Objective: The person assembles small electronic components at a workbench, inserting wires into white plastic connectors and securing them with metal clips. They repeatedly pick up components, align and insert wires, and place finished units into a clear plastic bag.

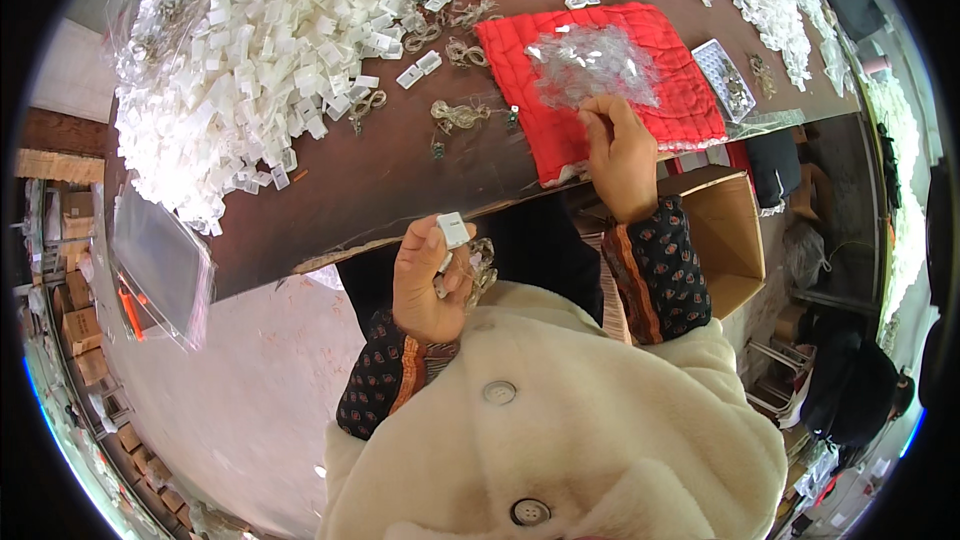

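Note:
My left hand (425,285) is raised in front of my coat, just off the table's near edge. Between its thumb and fingers it grips a small white plastic case (454,230), and a coil of thin wire (482,270) dangles beside the fingers. A second white piece shows partly in the palm. On a red quilted cloth (690,105) lies a loose heap of clear thin plastic pieces (590,65). My right hand (622,160) reaches over this cloth, thumb and forefinger pinched together at the heap's near edge. What sits between those fingertips is too small to make out.
A large mound of white plastic cases (240,60) covers the table's left and back. Wire coils (460,115) lie left of the cloth, a white tray (722,80) right of it. Below the table's edge stands an open cardboard box (735,240). A person (850,380) is at far right.

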Demonstrator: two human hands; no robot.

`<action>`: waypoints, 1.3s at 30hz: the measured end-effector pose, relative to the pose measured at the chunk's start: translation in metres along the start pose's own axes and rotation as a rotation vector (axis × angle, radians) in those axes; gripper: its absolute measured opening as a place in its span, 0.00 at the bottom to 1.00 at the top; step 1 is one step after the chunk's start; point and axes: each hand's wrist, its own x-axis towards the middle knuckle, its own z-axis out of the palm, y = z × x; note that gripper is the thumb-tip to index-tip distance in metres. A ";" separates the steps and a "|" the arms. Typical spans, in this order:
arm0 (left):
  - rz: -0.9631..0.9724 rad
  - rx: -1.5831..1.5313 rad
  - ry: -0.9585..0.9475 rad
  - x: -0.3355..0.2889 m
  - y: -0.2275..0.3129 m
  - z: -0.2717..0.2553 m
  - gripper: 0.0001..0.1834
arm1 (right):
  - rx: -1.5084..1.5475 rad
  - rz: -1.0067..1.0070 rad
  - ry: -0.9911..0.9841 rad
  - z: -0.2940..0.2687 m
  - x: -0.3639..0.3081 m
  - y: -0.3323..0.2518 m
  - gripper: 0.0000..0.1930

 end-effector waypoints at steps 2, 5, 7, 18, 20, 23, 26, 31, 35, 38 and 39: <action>0.024 0.053 -0.095 0.001 -0.002 0.002 0.07 | 0.389 0.145 -0.242 -0.006 -0.015 -0.023 0.05; 0.059 0.043 -0.069 -0.003 -0.004 0.005 0.08 | 0.602 0.019 -0.394 -0.001 -0.039 -0.065 0.03; 0.077 0.059 -0.102 -0.006 -0.003 0.005 0.10 | 0.624 -0.072 -0.461 0.002 -0.044 -0.083 0.02; 0.187 0.173 -0.119 -0.013 0.005 0.004 0.08 | 0.561 -0.264 -0.458 0.007 -0.048 -0.106 0.04; 0.184 0.175 -0.030 -0.017 0.006 0.007 0.07 | 0.532 -0.288 -0.446 0.007 -0.049 -0.107 0.05; 0.184 0.145 -0.042 -0.020 0.009 0.007 0.07 | 0.576 -0.193 -0.446 0.004 -0.050 -0.109 0.05; 0.164 0.145 -0.012 -0.022 0.009 0.006 0.07 | 0.565 -0.165 -0.484 0.001 -0.049 -0.110 0.05; 0.206 0.164 0.005 -0.019 0.011 0.010 0.06 | 0.520 -0.301 -0.479 0.004 -0.045 -0.112 0.05; 0.167 0.398 0.115 -0.017 0.028 0.018 0.06 | 0.494 -0.299 -0.468 0.010 -0.043 -0.109 0.09; 0.211 0.308 0.167 -0.010 0.071 0.029 0.05 | 0.544 -0.229 -0.434 0.009 -0.046 -0.103 0.10; 0.565 0.907 0.132 -0.001 0.090 0.036 0.05 | 0.571 -0.246 -0.409 0.009 -0.045 -0.100 0.10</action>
